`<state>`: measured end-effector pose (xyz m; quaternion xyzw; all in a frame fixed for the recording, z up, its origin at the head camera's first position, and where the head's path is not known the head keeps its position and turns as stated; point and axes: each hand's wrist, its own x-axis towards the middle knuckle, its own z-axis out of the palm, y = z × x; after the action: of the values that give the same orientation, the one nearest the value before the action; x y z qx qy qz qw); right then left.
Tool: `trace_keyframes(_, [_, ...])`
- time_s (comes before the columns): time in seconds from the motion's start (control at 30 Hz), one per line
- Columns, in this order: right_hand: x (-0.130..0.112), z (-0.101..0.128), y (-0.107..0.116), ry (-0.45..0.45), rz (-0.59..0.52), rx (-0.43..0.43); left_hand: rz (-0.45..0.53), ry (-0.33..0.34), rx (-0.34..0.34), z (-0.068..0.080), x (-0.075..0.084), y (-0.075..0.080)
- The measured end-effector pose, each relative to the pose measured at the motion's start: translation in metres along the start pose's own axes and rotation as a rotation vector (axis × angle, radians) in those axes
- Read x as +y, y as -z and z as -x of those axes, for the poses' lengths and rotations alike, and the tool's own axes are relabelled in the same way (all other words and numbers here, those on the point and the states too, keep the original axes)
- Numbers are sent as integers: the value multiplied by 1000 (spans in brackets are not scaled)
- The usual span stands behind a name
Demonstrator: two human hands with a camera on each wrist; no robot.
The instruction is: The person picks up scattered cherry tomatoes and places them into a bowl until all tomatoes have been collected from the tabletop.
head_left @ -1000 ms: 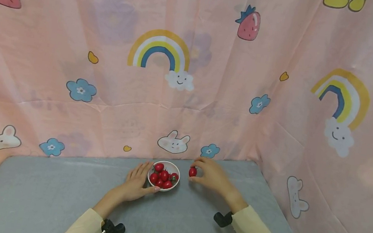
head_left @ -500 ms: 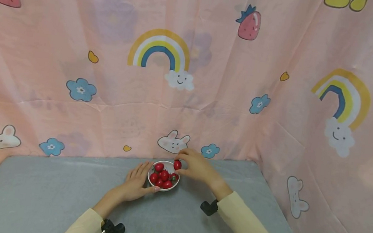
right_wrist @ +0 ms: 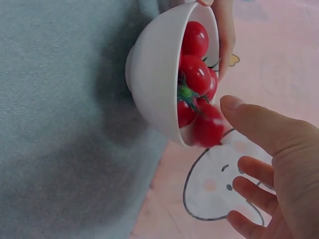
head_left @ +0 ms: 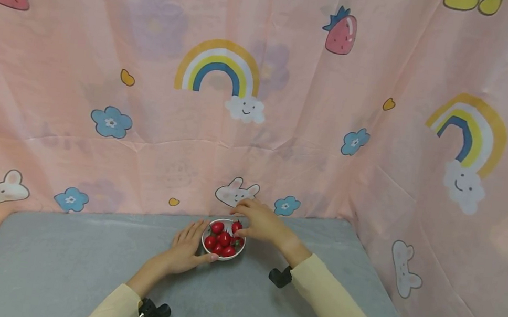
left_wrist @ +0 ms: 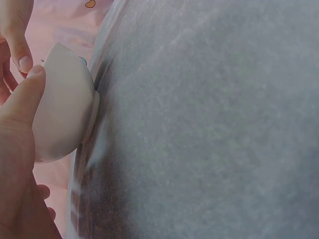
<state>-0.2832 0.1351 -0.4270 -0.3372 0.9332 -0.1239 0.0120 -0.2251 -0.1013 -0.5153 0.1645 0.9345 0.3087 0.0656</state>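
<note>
A white bowl (head_left: 229, 223) holding several red cherry tomatoes (head_left: 223, 238) stands near the table's back edge. My left hand (head_left: 184, 250) holds it from the left, the thumb at the rim and the fingers along its far side; the left wrist view shows that thumb against the white bowl (left_wrist: 67, 107). My right hand (head_left: 265, 225) hovers over the bowl's right rim. In the right wrist view, a blurred cherry tomato (right_wrist: 208, 127) sits at the rim, just apart from the thumb of my right hand (right_wrist: 291, 159), whose fingers are spread.
Grey cloth covers the table (head_left: 226, 303). A pink printed curtain (head_left: 139, 165) hangs directly behind the bowl and along the right side. Each wrist carries a black camera mount, one on the left (head_left: 154, 312) and one on the right (head_left: 279, 277).
My right hand has carried a cherry tomato leftward to the bowl and let go of it at the right rim. The left hand and the bowl have stayed in place.
</note>
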Motion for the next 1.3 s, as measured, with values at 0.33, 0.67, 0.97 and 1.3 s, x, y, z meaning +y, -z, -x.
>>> trace_keyframes(0.33, [0,3,3,7,0,29,19,-12,-4,2,1,3])
trace_keyframes(0.67, [4,2,-4,-21,-4,48,20,-11,-11,4,3,5])
trace_keyframes(0.97, [2,0,-12,34,61,54,23,-34,7,4,1,3])
trace_keyframes(1.3, [-2,0,-16,-25,99,112,12,-3,-16,3,2,3])
